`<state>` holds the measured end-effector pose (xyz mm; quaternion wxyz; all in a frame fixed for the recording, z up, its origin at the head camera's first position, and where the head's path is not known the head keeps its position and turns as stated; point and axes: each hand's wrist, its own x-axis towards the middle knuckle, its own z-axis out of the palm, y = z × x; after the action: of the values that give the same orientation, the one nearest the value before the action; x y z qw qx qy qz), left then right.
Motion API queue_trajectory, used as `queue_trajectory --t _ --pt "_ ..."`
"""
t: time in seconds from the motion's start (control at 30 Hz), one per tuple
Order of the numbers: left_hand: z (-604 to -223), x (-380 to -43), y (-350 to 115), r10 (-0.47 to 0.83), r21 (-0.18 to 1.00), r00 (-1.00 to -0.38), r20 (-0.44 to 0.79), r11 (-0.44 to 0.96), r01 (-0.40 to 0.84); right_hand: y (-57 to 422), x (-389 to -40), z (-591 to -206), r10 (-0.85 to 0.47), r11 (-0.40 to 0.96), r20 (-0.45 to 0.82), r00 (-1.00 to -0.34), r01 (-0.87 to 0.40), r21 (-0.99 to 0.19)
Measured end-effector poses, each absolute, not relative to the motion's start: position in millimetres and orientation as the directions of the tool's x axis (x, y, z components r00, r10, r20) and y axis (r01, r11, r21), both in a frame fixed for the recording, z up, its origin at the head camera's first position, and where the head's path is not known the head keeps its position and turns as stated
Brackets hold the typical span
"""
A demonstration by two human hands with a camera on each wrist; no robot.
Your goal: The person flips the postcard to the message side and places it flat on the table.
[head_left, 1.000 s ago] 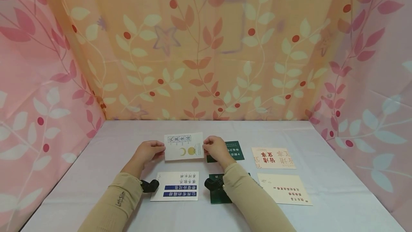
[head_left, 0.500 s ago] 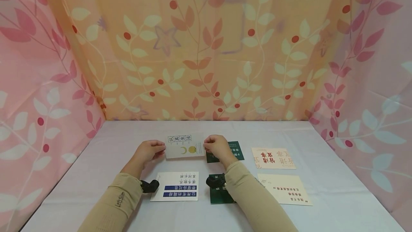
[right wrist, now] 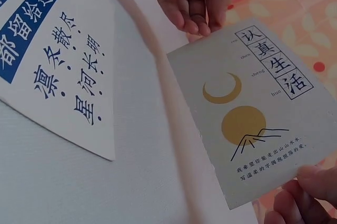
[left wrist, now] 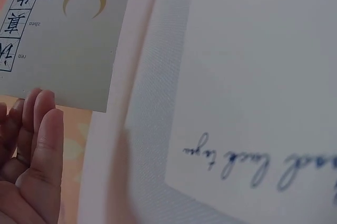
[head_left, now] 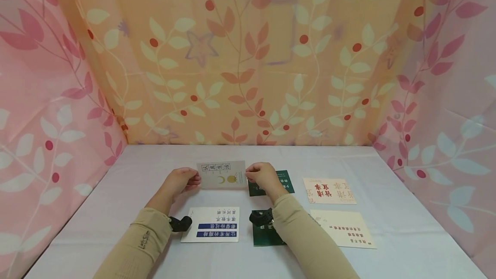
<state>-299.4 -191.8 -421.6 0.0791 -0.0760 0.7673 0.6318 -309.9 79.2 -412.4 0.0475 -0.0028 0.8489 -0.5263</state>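
Both hands hold up a postcard [head_left: 221, 175] with a gold moon, a sun and boxed characters, over the table's far half in the head view. My left hand [head_left: 179, 185] pinches its left edge between thumb and fingers. At the opposite edge, the right hand [head_left: 266, 181] pinches it near a corner, as the right wrist view shows. The postcard's face is tilted and looks grey in shadow. Below it lies a white card with blue bands [head_left: 211, 223]. A dark green card [head_left: 286, 181] is partly hidden behind the right hand.
Another green card [head_left: 265, 234] lies partly under the right forearm. Two cream cards with red characters lie on the right, a smaller upper card [head_left: 337, 190] and a larger lower card [head_left: 345, 227]. Patterned cloth [head_left: 248, 76] walls the white table [head_left: 97, 227] at the back and sides.
The held postcard has tilted so that its lit white face is now grey and shows shorter. Both hands keep their grip, nearly in the same place.
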Motion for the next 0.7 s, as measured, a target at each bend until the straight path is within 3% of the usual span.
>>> queue_trajectory --t 0.37,0.7 --pt "-420.7 -298.9 -191.2 -0.035 0.961 -0.975 -0.219 0.164 -0.222 82.7 -312.3 -413.8 -0.076 0.455 -0.084 -0.994 0.04 -0.889" --pt "-422.8 -300.0 -193.3 -0.056 0.971 -0.98 -0.192 0.138 -0.198 84.0 -311.5 -412.8 -0.141 0.365 -0.082 -0.987 0.025 -0.931"
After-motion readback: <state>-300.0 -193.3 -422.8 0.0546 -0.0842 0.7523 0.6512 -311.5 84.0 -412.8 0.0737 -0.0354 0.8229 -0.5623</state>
